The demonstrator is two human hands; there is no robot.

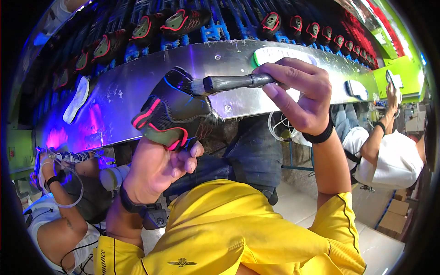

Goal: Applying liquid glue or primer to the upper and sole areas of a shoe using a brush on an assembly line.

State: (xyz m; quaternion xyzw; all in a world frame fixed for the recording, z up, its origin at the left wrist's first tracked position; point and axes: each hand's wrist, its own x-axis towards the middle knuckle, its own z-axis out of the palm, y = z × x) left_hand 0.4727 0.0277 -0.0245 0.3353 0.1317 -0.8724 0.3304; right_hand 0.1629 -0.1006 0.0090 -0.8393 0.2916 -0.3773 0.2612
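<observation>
A black shoe upper (pixel 183 104) with pink trim and a blue line along its edge is held up over the front of the bench. My left hand (pixel 156 169) grips it from below, with the fingers curled; part of the grip is hidden behind the shoe. Between the thumb and fingers of my right hand (pixel 302 94) is a brush (pixel 233 83) with a dark handle, held almost level. Its pale bristles meet the black end of the upper, near the blue line.
A metal bench (pixel 119 94) runs across, bearing a white shoe sole (pixel 77 100) at left and a green-edged sole (pixel 279 55) behind my right hand. Beyond it, several shoe uppers (pixel 181 23) stand on a blue-lit rack. Co-workers sit left (pixel 59 220) and right (pixel 389 158).
</observation>
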